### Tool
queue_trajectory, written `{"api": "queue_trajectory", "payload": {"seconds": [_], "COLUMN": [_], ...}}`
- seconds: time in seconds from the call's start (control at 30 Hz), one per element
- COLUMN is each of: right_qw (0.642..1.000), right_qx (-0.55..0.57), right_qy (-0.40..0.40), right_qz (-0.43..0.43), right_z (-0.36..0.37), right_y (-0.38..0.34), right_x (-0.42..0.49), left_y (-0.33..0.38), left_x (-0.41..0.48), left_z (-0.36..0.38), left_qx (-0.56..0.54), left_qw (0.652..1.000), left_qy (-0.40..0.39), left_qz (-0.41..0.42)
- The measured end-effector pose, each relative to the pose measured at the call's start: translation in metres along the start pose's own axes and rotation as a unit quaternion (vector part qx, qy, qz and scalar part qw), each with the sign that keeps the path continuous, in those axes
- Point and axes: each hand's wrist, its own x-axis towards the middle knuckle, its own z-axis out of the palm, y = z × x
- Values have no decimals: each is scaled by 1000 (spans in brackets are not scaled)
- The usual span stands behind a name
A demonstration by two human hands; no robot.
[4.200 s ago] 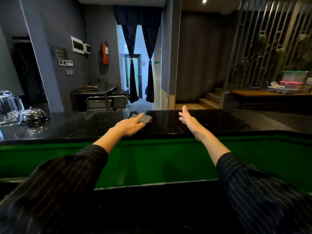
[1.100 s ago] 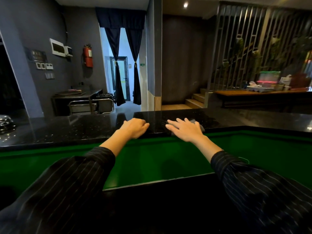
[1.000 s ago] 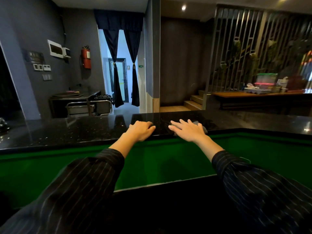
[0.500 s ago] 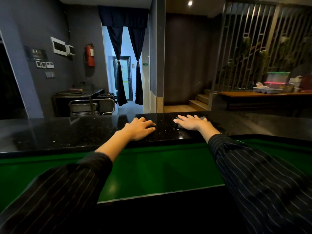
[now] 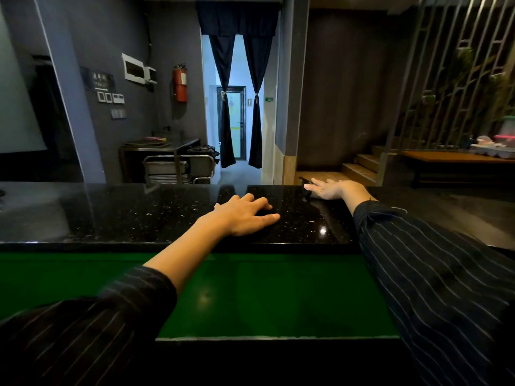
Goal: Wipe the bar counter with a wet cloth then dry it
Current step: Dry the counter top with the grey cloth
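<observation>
The bar counter (image 5: 133,213) is a glossy black speckled stone slab that runs across the view. My right hand (image 5: 331,188) lies flat at its far edge and presses down on a dark grey cloth (image 5: 306,181), of which only a corner shows past the fingertips. My left hand (image 5: 245,214) rests palm down on the stone nearer to me, fingers spread, holding nothing. Both forearms reach over a green lower ledge (image 5: 250,296).
Beyond the counter stand a steel trolley (image 5: 178,168), a curtained doorway (image 5: 239,112) and wooden steps (image 5: 359,167). A low wooden table (image 5: 457,158) with plastic containers sits at the right. A red fire extinguisher (image 5: 180,83) hangs on the left wall.
The cloth passed from my left hand to my right hand. My right hand has slid it from the counter's near edge to the far edge. My left hand has stayed resting on the stone.
</observation>
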Motion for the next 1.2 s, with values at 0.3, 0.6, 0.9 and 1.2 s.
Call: {"api": "queue_trajectory", "payload": {"seconds": [0.3, 0.6, 0.9, 1.2], "right_qw": [997, 988, 998, 997], "right_qx": [20, 47, 39, 34], "right_qy": [65, 131, 50, 34], "right_qz": [-39, -63, -2, 56], "right_z": [26, 48, 7, -11], "right_y": [-12, 41, 56, 49], "right_x": [-138, -198, -107, -41], "left_y": [29, 116, 112, 106], "left_x": [13, 12, 15, 23], "left_z": [-17, 24, 29, 37], "left_qx": [-2, -20, 43, 91], "left_qw": [993, 1000, 998, 994], "left_qy": [-80, 9, -21, -12], "left_qz": [-82, 15, 43, 67]}}
